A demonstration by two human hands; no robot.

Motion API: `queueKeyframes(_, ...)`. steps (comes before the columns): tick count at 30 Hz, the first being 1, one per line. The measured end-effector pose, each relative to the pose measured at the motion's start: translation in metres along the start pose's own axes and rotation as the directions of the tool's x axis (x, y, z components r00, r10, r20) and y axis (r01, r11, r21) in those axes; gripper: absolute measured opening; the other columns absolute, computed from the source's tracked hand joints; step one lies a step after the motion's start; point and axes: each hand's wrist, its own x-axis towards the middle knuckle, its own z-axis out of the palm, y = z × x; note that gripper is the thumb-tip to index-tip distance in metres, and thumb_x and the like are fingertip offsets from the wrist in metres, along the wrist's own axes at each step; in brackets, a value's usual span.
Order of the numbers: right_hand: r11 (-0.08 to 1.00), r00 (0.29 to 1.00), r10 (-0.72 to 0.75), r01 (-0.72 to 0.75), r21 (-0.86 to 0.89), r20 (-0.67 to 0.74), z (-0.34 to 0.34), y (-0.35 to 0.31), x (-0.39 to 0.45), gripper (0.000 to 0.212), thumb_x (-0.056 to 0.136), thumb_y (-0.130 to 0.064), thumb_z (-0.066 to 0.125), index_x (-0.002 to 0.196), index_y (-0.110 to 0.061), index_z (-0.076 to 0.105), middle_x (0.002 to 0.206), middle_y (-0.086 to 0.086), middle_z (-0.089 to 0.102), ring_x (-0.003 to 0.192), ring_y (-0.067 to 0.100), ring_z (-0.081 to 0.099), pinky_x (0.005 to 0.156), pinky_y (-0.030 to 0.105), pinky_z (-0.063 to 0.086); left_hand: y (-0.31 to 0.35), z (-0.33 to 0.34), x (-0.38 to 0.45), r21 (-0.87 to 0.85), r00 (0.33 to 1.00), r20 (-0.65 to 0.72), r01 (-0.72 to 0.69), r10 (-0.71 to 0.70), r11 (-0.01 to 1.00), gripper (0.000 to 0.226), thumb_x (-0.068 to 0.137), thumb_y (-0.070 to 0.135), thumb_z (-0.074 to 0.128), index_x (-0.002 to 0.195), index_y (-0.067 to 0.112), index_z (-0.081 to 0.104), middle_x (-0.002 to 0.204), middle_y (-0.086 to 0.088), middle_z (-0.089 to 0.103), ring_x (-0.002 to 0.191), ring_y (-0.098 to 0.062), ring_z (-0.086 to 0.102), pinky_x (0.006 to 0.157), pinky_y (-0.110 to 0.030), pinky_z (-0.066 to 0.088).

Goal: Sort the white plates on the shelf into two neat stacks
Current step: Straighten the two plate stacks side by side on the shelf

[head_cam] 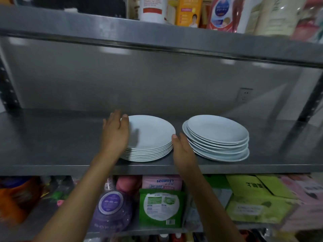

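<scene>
Two piles of white plates sit side by side on the metal shelf (52, 147). The left pile (150, 135) lies squarely between both hands: the left hand (116, 131) flat against its left rim, the right hand (181, 147) at its right rim, fingers straight, gripping nothing. The right pile (218, 135), just beyond the right hand, looks uneven and likely needs squaring next.

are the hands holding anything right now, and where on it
Both hands, left hand and right hand, flank the left stack of white round plates, at opposite rims; fingers straight, no lift shown.
</scene>
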Motion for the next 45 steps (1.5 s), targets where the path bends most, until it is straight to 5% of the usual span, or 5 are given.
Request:
queueKeyframes(12, 0.986, 0.939, -0.13, 0.155, 0.054, -0.318, -0.091, -0.008, -0.035, 0.032, 0.084, -0.047, 0.044, 0.098, -0.029, 0.067, 0.109, -0.002, 0.069, 0.108, 0.017, 0.061, 0.102, 0.045, 0.045, 0.083, 0.092, -0.071, -0.337, 0.907, 0.328, -0.149, 0.265, 0.93, 0.043, 0.102, 0.032, 0.038, 0.144, 0.021, 0.041, 0.151, 0.003, 0.038, 0.14, -0.013, 0.032, 0.116, -0.03, 0.023)
queueKeyframes(20, 0.977, 0.869, -0.114, 0.186, 0.103, -0.482, -0.144, 0.002, -0.04, 0.019, 0.092, -0.032, 0.05, 0.087, -0.026, 0.067, 0.096, 0.001, 0.07, 0.097, 0.02, 0.064, 0.089, 0.039, 0.051, 0.073, 0.133, -0.089, -0.35, 0.917, 0.353, -0.055, 0.186, 0.935, 0.041, 0.102, 0.03, 0.039, 0.141, 0.019, 0.042, 0.151, 0.002, 0.036, 0.139, -0.014, 0.031, 0.117, -0.038, 0.024)
queueKeyframes(26, 0.973, 0.781, -0.051, 0.179, 0.145, -0.623, -0.171, 0.022, -0.022, 0.015, 0.095, -0.013, 0.047, 0.105, -0.012, 0.058, 0.079, -0.004, 0.055, 0.068, 0.006, 0.049, 0.058, 0.014, 0.044, 0.074, 0.147, -0.091, -0.441, 0.92, 0.38, 0.274, -0.098, 0.855, 0.037, 0.098, 0.029, 0.042, 0.134, 0.021, 0.046, 0.13, 0.01, 0.05, 0.118, -0.012, 0.047, 0.103, -0.032, 0.035)
queueKeyframes(34, 0.657, 0.891, 0.444, -0.249, 0.712, -0.098, -0.21, 0.041, 0.052, 0.059, 0.097, -0.044, 0.045, 0.138, -0.002, 0.042, 0.132, 0.016, 0.055, 0.108, 0.03, 0.06, 0.082, 0.041, 0.053, 0.083, 0.156, -0.079, -0.648, 0.798, 0.496, 0.603, -0.342, 0.466, 0.039, 0.095, 0.036, 0.039, 0.113, 0.013, 0.064, 0.115, -0.004, 0.07, 0.109, -0.021, 0.063, 0.086, -0.036, 0.052)
queueKeyframes(45, 0.615, 0.919, 0.391, -0.298, 0.73, 0.046, -0.218, 0.027, 0.051, 0.035, 0.1, -0.04, 0.041, 0.104, -0.007, 0.049, 0.096, 0.011, 0.061, 0.114, 0.031, 0.056, 0.094, 0.043, 0.045, 0.087, 0.17, -0.085, -0.633, 0.812, 0.426, 0.582, -0.399, 0.51, 0.056, 0.094, 0.054, 0.035, 0.127, 0.015, 0.057, 0.12, -0.006, 0.066, 0.113, -0.021, 0.06, 0.101, -0.042, 0.045)
